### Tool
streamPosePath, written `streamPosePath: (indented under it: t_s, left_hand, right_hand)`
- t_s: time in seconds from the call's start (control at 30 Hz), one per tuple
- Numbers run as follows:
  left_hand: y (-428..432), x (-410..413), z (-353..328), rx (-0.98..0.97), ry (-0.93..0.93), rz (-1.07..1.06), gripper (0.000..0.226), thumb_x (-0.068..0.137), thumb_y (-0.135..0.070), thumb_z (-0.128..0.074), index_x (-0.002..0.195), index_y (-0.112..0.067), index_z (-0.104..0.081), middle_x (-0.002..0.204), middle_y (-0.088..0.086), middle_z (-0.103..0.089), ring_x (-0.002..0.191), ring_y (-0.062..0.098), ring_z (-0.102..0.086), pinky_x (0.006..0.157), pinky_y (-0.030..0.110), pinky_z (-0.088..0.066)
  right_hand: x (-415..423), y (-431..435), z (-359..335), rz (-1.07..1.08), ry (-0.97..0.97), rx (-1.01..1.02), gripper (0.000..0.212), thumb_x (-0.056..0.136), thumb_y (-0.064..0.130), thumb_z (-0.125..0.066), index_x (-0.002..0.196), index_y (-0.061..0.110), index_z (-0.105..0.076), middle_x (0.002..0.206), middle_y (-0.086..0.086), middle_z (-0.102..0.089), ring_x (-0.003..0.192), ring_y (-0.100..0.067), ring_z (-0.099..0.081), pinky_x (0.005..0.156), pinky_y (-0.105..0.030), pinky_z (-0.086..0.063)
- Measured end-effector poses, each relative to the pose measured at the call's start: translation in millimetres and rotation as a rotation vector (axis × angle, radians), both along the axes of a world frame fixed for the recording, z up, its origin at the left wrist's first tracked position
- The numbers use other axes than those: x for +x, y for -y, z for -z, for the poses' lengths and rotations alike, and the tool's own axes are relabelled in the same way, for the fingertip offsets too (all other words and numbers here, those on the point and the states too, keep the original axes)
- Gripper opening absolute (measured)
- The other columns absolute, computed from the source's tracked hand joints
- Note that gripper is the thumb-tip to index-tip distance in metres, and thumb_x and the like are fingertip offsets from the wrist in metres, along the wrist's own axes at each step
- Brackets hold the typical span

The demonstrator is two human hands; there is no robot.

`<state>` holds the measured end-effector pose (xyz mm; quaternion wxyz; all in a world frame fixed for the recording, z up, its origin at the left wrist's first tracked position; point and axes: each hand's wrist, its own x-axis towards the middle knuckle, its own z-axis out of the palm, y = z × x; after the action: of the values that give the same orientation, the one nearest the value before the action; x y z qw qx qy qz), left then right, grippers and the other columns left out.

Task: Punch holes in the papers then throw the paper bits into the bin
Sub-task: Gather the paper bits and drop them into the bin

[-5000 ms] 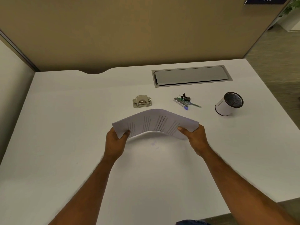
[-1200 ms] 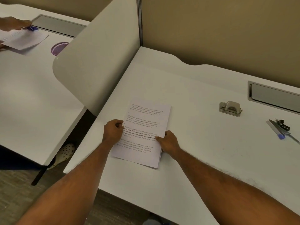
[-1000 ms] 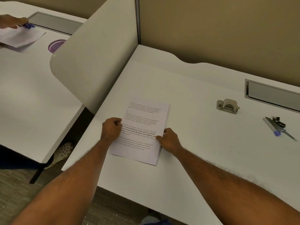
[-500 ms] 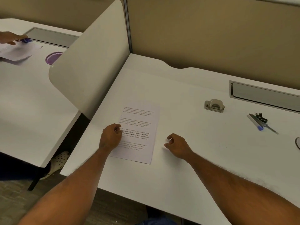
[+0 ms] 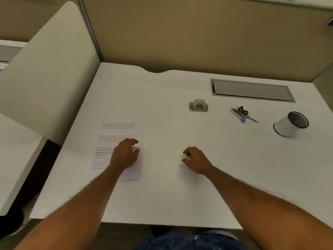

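Observation:
A stack of printed papers (image 5: 119, 131) lies flat on the white desk (image 5: 171, 195), near its left side. My left hand (image 5: 125, 155) rests on the papers' right half, fingers loosely spread, gripping nothing. My right hand (image 5: 196, 159) hovers over bare desk to the right of the papers, fingers curled and apart, empty. A small metal hole punch (image 5: 198, 105) sits further back, beyond my right hand. A small white bin (image 5: 290, 123) with a dark inside stands tilted at the far right.
Pens and binder clips (image 5: 242, 113) lie between the punch and the bin. A metal cable hatch (image 5: 252, 90) is set into the desk's back. A curved white divider (image 5: 48, 78) borders the left; a tan partition wall stands behind.
The papers went from held in the air to lying flat on the left. My right hand let go and moved right; my left hand slid across the sheet. The view swung right.

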<state>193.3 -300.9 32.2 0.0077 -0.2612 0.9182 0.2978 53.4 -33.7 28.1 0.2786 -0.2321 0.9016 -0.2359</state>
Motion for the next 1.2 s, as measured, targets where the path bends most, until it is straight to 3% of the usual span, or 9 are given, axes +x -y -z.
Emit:
streamPosePath:
  t_s: [0.47, 0.8, 1.0, 1.2]
  left_hand:
    - [-84.7, -63.3, 7.7, -0.056, 0.097, 0.228, 0.047, 0.094, -0.033, -0.063, 0.136, -0.015, -0.054, 0.141, 0.004, -0.053, 0.129, 0.026, -0.051, 0.104, 0.041, -0.040]
    - [-130.5, -107.9, 24.6, -0.086, 0.128, 0.306, 0.059, 0.094, -0.046, -0.058, 0.144, -0.017, -0.045, 0.158, 0.006, -0.034, 0.145, 0.024, -0.032, 0.112, 0.040, -0.032]
    - [-133.7, -150.4, 34.3, -0.128, 0.102, 0.333, 0.065, 0.095, -0.052, -0.054, 0.148, -0.017, -0.040, 0.162, 0.007, -0.026, 0.150, 0.023, -0.024, 0.120, 0.039, -0.023]
    - [-135.6, -191.4, 47.8, -0.175, 0.083, 0.373, 0.073, 0.096, -0.058, -0.046, 0.154, -0.016, -0.030, 0.166, 0.006, -0.016, 0.153, 0.023, -0.013, 0.124, 0.043, -0.015]
  right_hand:
    - [-46.3, -99.0, -4.2, 0.130, -0.093, 0.011, 0.035, 0.088, 0.025, -0.066, 0.119, 0.010, -0.059, 0.119, -0.009, -0.056, 0.114, -0.025, -0.052, 0.098, -0.041, -0.043]
    - [-99.0, -125.2, 14.2, 0.124, -0.161, -0.081, 0.043, 0.091, 0.030, -0.063, 0.128, 0.012, -0.052, 0.131, -0.003, -0.053, 0.122, -0.022, -0.049, 0.103, -0.032, -0.037]
    - [-154.0, -103.7, 24.6, 0.049, -0.161, -0.071, 0.063, 0.095, 0.040, -0.055, 0.148, 0.013, -0.034, 0.158, -0.003, -0.027, 0.146, -0.016, -0.022, 0.118, -0.028, -0.016]
    - [-207.9, -78.8, 44.0, -0.028, -0.270, -0.011, 0.075, 0.098, 0.047, -0.045, 0.154, 0.011, -0.011, 0.164, -0.004, -0.002, 0.151, -0.016, 0.000, 0.123, -0.035, -0.004]
